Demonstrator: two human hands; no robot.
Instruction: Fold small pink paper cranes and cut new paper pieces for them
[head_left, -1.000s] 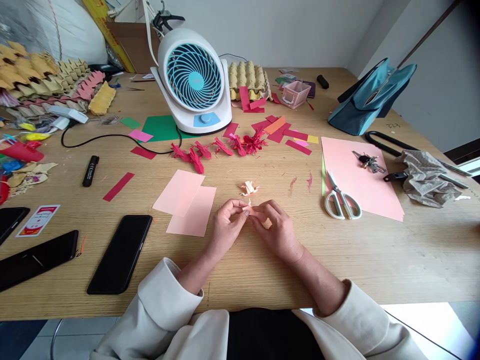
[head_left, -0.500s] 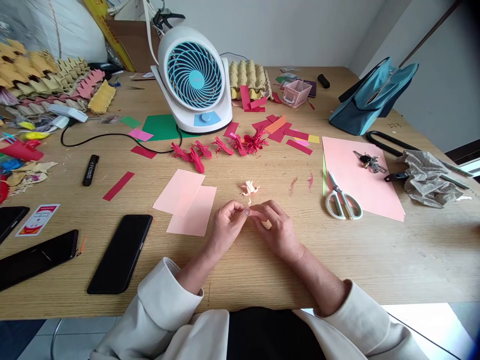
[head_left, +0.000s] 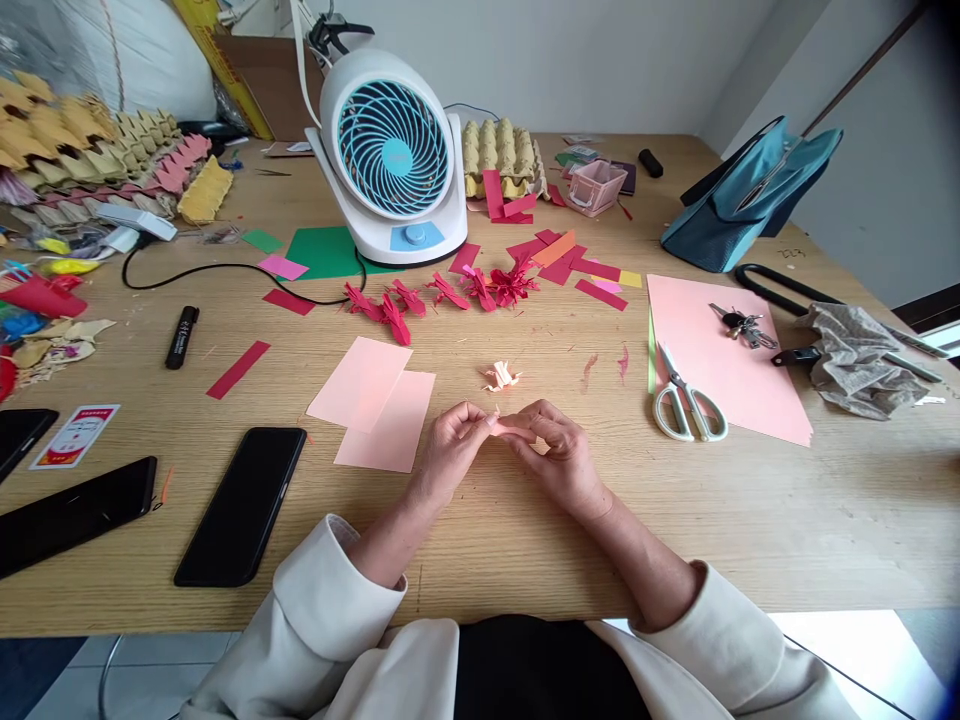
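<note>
Both forearms [head_left: 386,535] are extended forward over the bench [head_left: 810,530] from pale sleeves [head_left: 326,585], with the wrists turned inward and the fingertips brought close together. By the left hand [head_left: 450,447], one end of a narrow pink paper strip [head_left: 513,428] is pinched between thumb and fingers; by the right hand [head_left: 564,462], the other end is pinched likewise, the remaining fingers being curled. The strip is thus held between the hands, near a crumpled, cut pale-pink paper piece [head_left: 501,376]. To the left, two pink paper sheets [head_left: 364,380] are overlapped. Farther back, a small pink plastic basket [head_left: 596,190] is set near a stacked egg tray [head_left: 499,150]; its contents cannot be made out. The interior of the teal handbag [head_left: 742,215] is concealed. Behind the fan [head_left: 396,155], a cardboard box [head_left: 262,85] is partly hidden, with white objects [head_left: 259,20] seen at its top. At the left edge, two dark phones [head_left: 82,512] are cut off. The strip's folds are obscured by the fingers.
</note>
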